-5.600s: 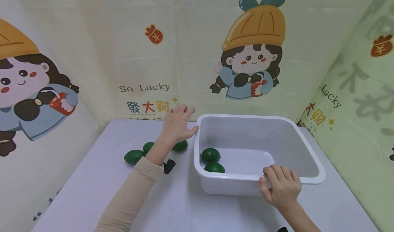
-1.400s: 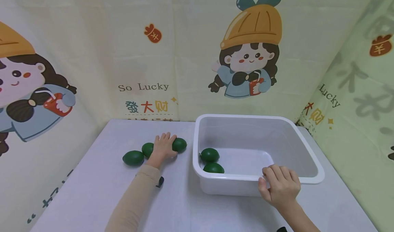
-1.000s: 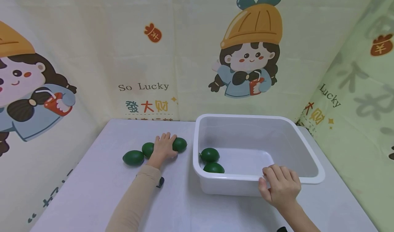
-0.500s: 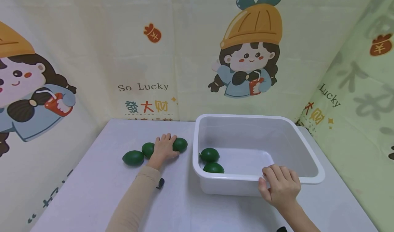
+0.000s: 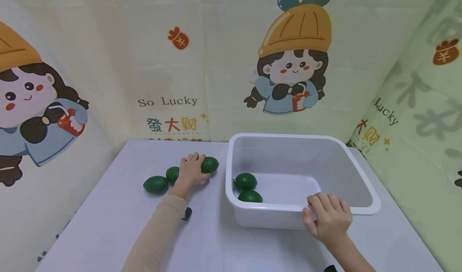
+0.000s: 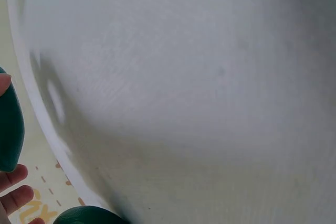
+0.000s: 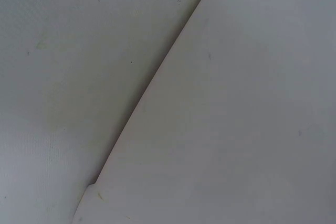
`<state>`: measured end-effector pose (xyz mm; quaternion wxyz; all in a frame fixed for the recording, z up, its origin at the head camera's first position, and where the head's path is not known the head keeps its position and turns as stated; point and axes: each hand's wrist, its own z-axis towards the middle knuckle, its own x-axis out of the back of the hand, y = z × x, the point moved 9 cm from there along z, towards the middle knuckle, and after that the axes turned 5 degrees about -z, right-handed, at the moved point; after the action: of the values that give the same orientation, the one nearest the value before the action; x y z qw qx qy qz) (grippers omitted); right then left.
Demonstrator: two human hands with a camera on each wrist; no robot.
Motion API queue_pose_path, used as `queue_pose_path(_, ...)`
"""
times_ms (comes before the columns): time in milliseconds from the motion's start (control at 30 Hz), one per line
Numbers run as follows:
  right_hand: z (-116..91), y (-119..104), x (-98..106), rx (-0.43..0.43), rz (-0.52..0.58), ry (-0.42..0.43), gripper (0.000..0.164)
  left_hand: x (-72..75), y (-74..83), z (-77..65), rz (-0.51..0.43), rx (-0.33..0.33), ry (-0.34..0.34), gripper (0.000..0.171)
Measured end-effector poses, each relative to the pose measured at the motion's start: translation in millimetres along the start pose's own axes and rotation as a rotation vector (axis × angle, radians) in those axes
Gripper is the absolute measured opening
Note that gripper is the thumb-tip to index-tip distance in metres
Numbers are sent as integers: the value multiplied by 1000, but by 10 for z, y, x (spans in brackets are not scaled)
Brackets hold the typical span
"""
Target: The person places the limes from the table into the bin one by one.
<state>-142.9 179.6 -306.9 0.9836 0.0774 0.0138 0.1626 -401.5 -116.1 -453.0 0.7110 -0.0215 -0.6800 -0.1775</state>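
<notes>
In the head view my left hand (image 5: pixel 191 171) grips a dark green lime (image 5: pixel 209 165), thumb on its near side and fingers over it. The left wrist view shows the thumb against this lime (image 6: pixel 10 124), with fingertips below it. Left of the hand lie two more limes on the table, one at the far left (image 5: pixel 156 185) and one partly covered by the hand (image 5: pixel 172 175). My right hand (image 5: pixel 330 218) holds the front rim of a white plastic tub (image 5: pixel 270 220). Two limes rest against the tub's left inner side, one behind (image 5: pixel 246 181) and one in front (image 5: pixel 250 196).
A white-covered table (image 5: pixel 108 232) bears everything. Printed curtains (image 5: pixel 231 63) hang behind and at both sides, close to the table edges. The tub's raised left wall stands between the loose limes and the tub's inside. The right wrist view shows only pale surfaces.
My left hand came down from beside the tub's left rim onto the limes. Just now the right-hand lime has shifted slightly up and back in its grip. The right hand stays on the rim.
</notes>
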Motion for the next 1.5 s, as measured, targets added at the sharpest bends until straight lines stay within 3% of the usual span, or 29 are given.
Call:
queue_pose_path(233, -3, 5, -6, -2, -1, 6, 46, 130, -21, 14, -12, 15, 72, 73)
queue_pose_path(800, -15, 8, -8, -1, 2, 0, 46, 349, 1, -25, 14, 18, 160, 72)
queue_pose_path(1200, 16, 1, 7, -2, -1, 9, 44, 564, 108, -45, 16, 29, 178, 76)
queue_pose_path(1500, 17, 16, 12, -5, 2, -6, 46, 764, 208, -107, 1, 5, 263, 74)
